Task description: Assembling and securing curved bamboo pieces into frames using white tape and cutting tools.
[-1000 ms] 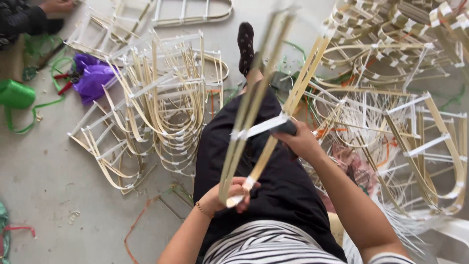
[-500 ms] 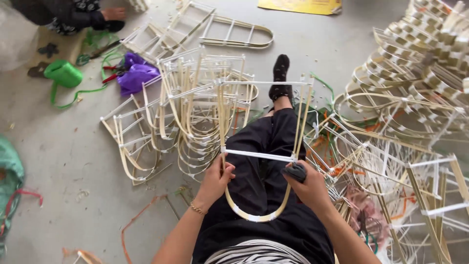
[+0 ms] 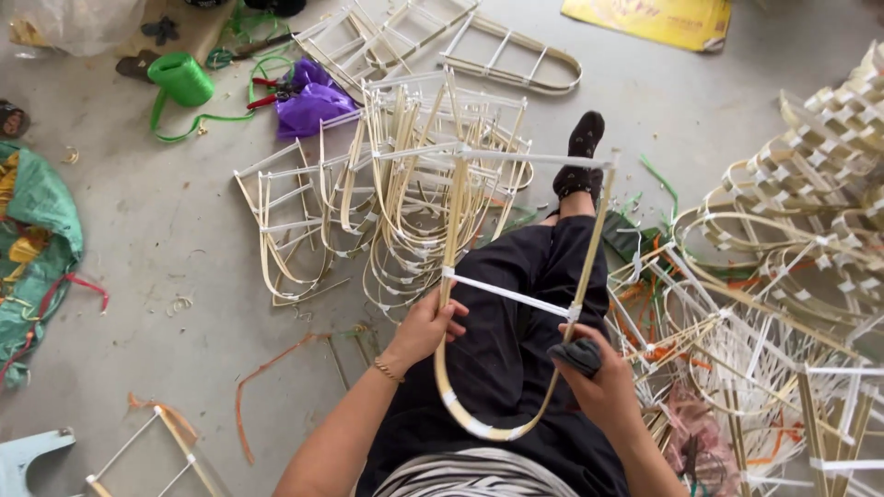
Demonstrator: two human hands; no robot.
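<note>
One U-shaped bamboo frame (image 3: 516,294), pale strips with two white crossbars, held upright over the lap of a seated person in black trousers. Left hand (image 3: 428,327): fingers curled round the frame's left strip just below the lower crossbar; a thin bracelet shows at the wrist. Right hand (image 3: 603,387): closed round a dark roll (image 3: 575,354) (what it is cannot be told), pressed against the frame's right strip near the crossbar's end. The frame's curved base hangs between the two forearms.

Surrounding stock: a pile of like frames (image 3: 405,193) on the grey floor ahead, beside the person's socked foot (image 3: 580,156); a larger heap of taped frames (image 3: 792,276) to the right. Also on the floor: a green spool of ribbon (image 3: 181,78), a purple bag (image 3: 313,97), red-handled cutters (image 3: 267,87), a yellow sheet (image 3: 654,18), a green sack (image 3: 32,230) at the left edge.
</note>
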